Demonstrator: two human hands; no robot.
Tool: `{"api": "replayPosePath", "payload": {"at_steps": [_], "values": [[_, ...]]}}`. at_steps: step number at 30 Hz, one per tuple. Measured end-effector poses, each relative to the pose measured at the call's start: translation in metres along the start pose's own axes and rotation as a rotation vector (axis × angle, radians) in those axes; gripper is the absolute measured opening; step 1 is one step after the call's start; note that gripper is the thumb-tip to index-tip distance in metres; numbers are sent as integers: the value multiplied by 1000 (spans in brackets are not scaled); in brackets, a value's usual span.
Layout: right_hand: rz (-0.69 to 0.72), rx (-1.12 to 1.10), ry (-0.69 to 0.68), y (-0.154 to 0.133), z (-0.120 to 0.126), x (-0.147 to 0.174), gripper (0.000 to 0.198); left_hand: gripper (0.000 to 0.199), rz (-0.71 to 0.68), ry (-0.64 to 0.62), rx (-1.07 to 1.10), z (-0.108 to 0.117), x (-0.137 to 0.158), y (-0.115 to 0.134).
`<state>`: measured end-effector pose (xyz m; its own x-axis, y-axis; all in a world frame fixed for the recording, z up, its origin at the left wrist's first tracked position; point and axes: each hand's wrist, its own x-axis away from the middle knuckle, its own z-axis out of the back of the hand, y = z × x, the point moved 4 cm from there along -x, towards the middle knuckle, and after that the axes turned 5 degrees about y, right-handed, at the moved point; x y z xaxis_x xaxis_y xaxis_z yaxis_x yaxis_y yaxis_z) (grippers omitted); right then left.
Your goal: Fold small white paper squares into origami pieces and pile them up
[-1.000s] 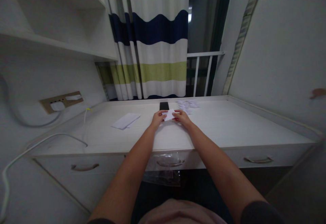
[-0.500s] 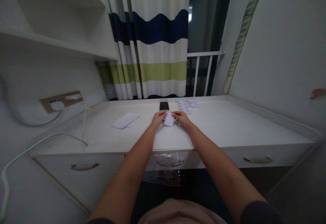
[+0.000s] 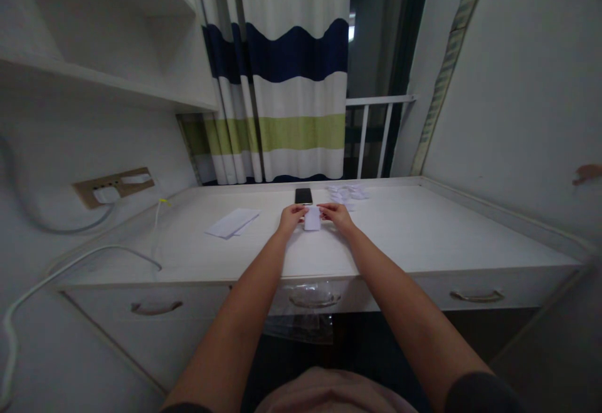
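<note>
One desk (image 3: 446, 231) on my feed: I count one paper stack (image 3: 232, 222), one heap (image 3: 348, 193), pieces indistinct. Left hand (image 3: 291, 217) and right hand (image 3: 337, 215), fingers pinched nearly closed, hold, just short of one phone (image 3: 303, 196), one slip (image 3: 312, 219) mid-desk, long axis front-to-back.

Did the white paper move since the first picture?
Yes: the white paper has moved, its lower edge now nearer the person, farther from the black phone.
</note>
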<state>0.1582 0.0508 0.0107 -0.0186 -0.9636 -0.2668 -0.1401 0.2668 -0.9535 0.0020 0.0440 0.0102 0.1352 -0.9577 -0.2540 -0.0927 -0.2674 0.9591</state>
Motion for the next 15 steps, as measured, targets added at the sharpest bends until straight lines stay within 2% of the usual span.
{"api": "replayPosePath", "payload": {"at_steps": [7, 15], "values": [[5, -13, -8, 0, 0, 0, 18, 24, -30, 8, -7, 0, 0, 2], [107, 19, -13, -4, -1, 0, 25, 27, -104, -41, -63, -2, 2, 5]]}}
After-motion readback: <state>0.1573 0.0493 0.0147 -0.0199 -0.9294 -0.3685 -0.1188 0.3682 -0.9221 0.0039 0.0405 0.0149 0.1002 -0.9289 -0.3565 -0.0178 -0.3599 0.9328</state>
